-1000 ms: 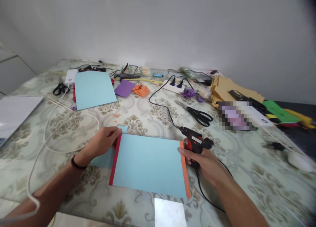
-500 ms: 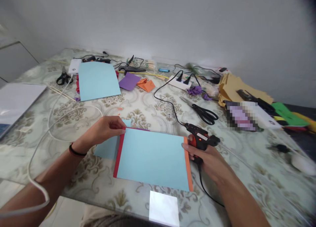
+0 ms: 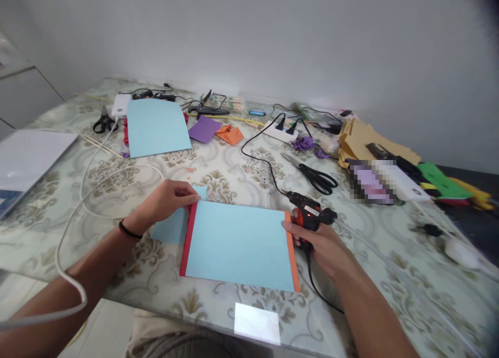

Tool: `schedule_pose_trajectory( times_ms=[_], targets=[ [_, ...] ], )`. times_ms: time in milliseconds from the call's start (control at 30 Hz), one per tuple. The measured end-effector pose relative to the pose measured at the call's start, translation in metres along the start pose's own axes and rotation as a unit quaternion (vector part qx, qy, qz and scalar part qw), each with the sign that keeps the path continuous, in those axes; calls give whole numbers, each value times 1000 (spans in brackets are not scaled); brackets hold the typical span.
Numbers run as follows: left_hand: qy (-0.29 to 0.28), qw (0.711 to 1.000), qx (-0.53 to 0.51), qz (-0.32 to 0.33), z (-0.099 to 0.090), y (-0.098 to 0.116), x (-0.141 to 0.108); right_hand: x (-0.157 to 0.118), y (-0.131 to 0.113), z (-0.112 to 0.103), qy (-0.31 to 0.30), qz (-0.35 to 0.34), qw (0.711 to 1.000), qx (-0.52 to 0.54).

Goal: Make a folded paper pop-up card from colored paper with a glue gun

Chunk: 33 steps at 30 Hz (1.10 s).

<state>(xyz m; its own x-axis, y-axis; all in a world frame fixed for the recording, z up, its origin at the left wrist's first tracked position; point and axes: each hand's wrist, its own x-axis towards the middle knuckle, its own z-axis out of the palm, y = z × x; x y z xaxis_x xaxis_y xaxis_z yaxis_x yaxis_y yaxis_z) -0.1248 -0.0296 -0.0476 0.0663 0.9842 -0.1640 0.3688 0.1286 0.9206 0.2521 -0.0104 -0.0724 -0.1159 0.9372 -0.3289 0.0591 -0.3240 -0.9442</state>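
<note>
A light blue sheet of paper (image 3: 237, 246) lies before me, with a red strip (image 3: 188, 239) along its left side and an orange strip (image 3: 291, 251) along its right. My left hand (image 3: 171, 199) pinches the sheet's top-left corner, at the red strip. My right hand (image 3: 322, 241) is wrapped round a black hot glue gun (image 3: 310, 212) whose small red light is lit; its thumb rests on the orange strip. The gun's nozzle points up and left, beyond the sheet. Another light blue piece (image 3: 169, 228) sits partly hidden under the left hand and sheet.
Black-handled scissors (image 3: 317, 179) lie beyond the glue gun. A white power strip (image 3: 279, 131), purple paper (image 3: 205, 128), folded orange paper (image 3: 230, 134) and another blue sheet (image 3: 158, 127) are farther back. A white cable (image 3: 83, 184) loops over my left forearm. A white square (image 3: 257, 322) sits at the front edge.
My view has shifted slightly. The purple sliver behind the blue sheet's top edge no longer shows. Both hands keep their hold, and the sheet's right side sits slightly farther left in view.
</note>
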Motion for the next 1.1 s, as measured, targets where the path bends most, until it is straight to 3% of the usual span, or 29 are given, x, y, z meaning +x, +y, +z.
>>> schedule_pose_trajectory(
  times_ms=[333, 633, 967, 1100],
  targets=[
    [-68, 997, -21, -4, -8, 2, -1, 0, -1, 2, 7, -3, 1000, 1],
    [-86, 996, -27, 3, -5, -9, 2, 0, -1, 2, 8, -8, 1000, -6],
    [-55, 998, 0, 6, 0, -10, 3, 0, 0, 2, 3, -21, 1000, -16],
    [-76, 997, -2, 1, -3, -8, 3, -1, -5, 5, -16, -20, 1000, 0]
  ],
)
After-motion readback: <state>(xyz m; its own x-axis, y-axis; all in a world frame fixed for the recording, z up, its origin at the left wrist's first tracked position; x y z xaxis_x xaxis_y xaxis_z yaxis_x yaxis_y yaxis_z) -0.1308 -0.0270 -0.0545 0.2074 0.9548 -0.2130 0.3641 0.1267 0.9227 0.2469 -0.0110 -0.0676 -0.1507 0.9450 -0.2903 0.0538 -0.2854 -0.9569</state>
